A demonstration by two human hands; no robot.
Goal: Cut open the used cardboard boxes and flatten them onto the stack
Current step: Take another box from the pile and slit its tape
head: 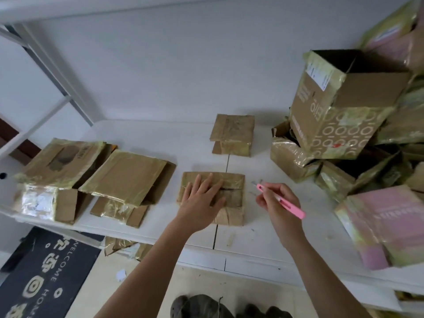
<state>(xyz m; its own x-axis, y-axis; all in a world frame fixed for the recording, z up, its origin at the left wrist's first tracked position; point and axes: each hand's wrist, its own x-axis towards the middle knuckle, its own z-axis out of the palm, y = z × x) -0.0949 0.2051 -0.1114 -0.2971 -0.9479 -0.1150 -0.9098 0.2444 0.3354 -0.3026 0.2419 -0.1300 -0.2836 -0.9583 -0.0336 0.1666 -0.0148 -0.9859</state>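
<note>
Left hand: the left hand lies flat, fingers straight and spread, pressing on the small taped box directly under it.
Right hand: the right hand has its fingers curled round a pink cutter, the blade end pointing up and left, just off the box's right edge and not touching it.
Box state: already low and mostly flattened on the white table, with a dark slit open by the left fingertips.
Left of the hands: two flattened boxes, overlapping; I take these for the stack.
Beyond the hands: another small flattened box, well apart.
Right of the hands: a leaning pile of uncut boxes.
Risk: the blade sits near the pressing fingers, so a slip on the glossy tape could nick them.
</note>
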